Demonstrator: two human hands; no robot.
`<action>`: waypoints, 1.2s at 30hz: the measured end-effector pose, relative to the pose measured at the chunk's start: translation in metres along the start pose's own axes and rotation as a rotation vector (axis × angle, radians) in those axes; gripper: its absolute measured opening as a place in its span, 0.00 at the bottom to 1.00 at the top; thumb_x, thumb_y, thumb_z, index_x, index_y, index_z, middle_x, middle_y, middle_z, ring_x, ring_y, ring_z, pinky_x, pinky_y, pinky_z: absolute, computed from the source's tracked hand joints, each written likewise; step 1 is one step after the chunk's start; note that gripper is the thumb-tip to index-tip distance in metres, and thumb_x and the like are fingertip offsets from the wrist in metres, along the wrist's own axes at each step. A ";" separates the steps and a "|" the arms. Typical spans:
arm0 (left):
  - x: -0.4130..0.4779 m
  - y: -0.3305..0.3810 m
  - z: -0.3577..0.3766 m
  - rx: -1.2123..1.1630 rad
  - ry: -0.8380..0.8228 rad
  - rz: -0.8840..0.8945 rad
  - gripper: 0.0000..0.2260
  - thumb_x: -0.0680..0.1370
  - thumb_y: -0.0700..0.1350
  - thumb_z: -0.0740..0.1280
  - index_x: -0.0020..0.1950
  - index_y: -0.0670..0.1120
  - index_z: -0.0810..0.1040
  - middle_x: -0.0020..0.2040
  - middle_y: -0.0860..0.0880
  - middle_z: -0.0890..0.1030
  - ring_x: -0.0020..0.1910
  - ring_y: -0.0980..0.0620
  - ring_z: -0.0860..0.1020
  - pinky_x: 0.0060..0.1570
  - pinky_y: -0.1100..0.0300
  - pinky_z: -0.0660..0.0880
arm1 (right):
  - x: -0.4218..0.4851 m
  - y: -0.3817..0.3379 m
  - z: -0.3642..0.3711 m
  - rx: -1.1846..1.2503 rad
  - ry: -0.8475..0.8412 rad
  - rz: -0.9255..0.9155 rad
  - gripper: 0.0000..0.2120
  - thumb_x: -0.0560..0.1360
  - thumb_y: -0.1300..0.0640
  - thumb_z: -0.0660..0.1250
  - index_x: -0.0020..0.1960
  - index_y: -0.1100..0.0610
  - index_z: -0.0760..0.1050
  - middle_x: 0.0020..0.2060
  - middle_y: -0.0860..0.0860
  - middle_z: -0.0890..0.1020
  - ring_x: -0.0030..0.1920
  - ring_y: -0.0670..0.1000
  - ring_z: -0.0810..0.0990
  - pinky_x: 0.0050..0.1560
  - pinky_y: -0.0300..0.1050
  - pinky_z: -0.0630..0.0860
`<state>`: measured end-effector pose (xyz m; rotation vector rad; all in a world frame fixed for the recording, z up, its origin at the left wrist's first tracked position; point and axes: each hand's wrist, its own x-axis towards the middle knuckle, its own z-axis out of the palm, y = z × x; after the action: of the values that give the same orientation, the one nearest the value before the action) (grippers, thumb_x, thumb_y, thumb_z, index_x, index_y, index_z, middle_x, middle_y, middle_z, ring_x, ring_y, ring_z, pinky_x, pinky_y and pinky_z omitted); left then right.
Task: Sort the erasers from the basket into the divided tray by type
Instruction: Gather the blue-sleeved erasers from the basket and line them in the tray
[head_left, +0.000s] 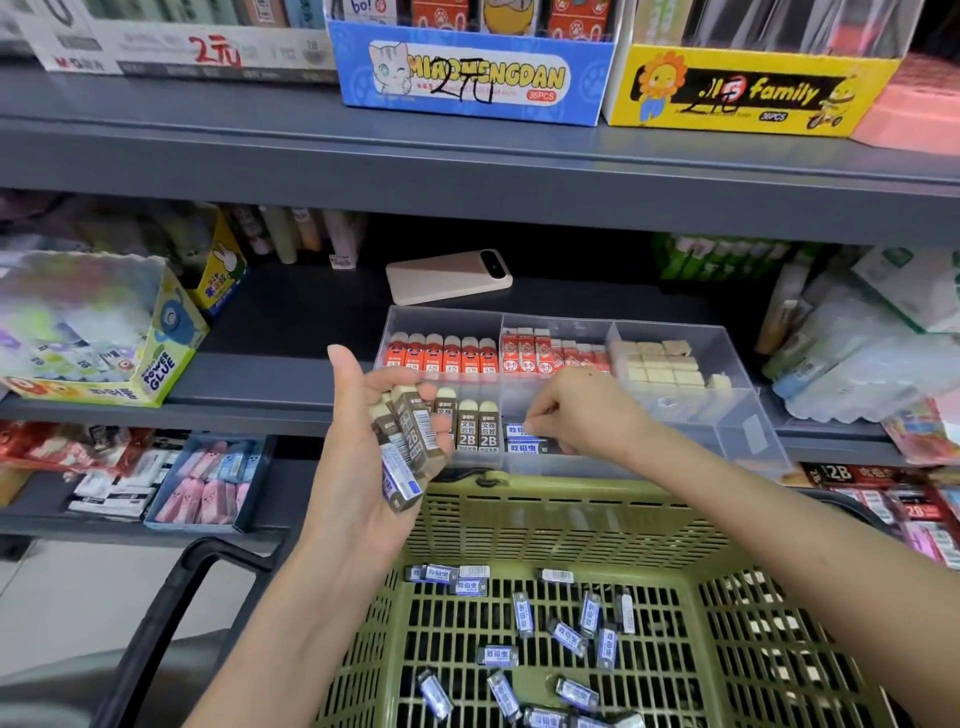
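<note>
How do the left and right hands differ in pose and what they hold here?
The left hand grips a bunch of mostly brown-sleeved erasers; the right hand pinches one blue-labelled eraser. The left hand is held in front of the divided tray; the right hand reaches into it. Both are above the far rim of the basket.

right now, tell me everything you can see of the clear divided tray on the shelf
The divided tray is clear plastic, sitting flat on the dark shelf behind the green basket. Back compartments hold red-orange erasers, red-and-white erasers and cream blocks; front ones hold brown 2B erasers and blue-labelled erasers, where the right hand reaches in.
</note>
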<state>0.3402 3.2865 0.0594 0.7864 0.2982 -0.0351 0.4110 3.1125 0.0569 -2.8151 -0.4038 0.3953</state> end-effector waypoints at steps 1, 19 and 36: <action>-0.001 -0.001 0.001 -0.017 -0.004 -0.003 0.22 0.68 0.67 0.63 0.35 0.48 0.80 0.35 0.50 0.79 0.28 0.54 0.77 0.28 0.63 0.75 | -0.002 -0.002 -0.003 -0.037 0.024 -0.011 0.13 0.77 0.55 0.64 0.37 0.60 0.80 0.29 0.51 0.78 0.39 0.51 0.80 0.55 0.49 0.71; -0.010 -0.001 0.005 -0.026 0.136 0.223 0.10 0.78 0.54 0.64 0.43 0.48 0.76 0.36 0.52 0.79 0.34 0.56 0.79 0.35 0.63 0.77 | -0.073 -0.048 -0.003 0.802 0.225 -0.127 0.03 0.72 0.52 0.67 0.40 0.45 0.76 0.32 0.42 0.80 0.32 0.41 0.79 0.36 0.38 0.78; -0.008 0.001 -0.003 -0.068 0.071 0.155 0.09 0.73 0.52 0.67 0.43 0.47 0.77 0.38 0.51 0.79 0.35 0.55 0.78 0.37 0.62 0.77 | 0.000 0.002 0.009 0.090 0.221 0.023 0.09 0.76 0.60 0.65 0.38 0.60 0.78 0.29 0.50 0.77 0.35 0.50 0.78 0.55 0.49 0.67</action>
<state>0.3320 3.2882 0.0604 0.7426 0.3029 0.1483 0.4091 3.1127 0.0475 -2.7386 -0.2982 0.1010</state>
